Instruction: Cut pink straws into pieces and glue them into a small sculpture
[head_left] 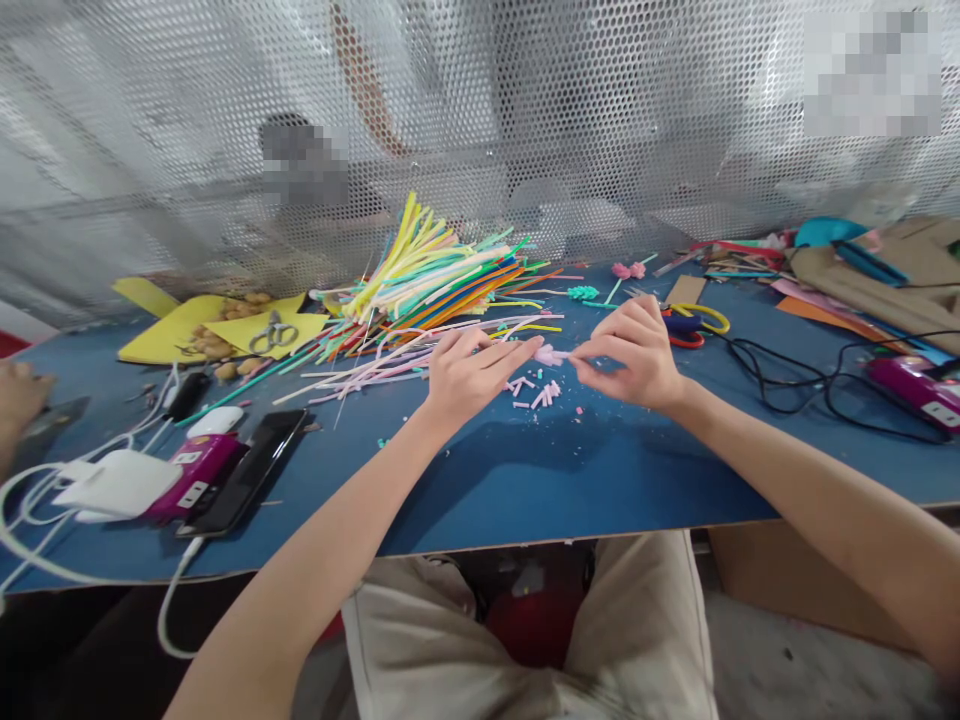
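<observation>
Between my two hands, above the table, is a lilac piece of fuzzy craft stem [553,355] that looks like pipe cleaner. My left hand [474,372] pinches its left end with the fingers stretched along it. At its right end, the thumb and fingertips of my right hand [630,352] are closed on it. Short lilac snippets [546,395] lie scattered just below. Loose lilac stems [375,372] extend to the left, partly behind my left hand. Beyond my right hand lie scissors with yellow and red handles [701,320], partly hidden by it.
A big bundle of coloured stems [442,270] is behind my left hand. Left are yellow sheets [172,325], grey scissors [273,333], a phone [247,475] and a purple power strip [199,475]. A black cable [795,375] lies right. Another person's hand [22,400] shows far left.
</observation>
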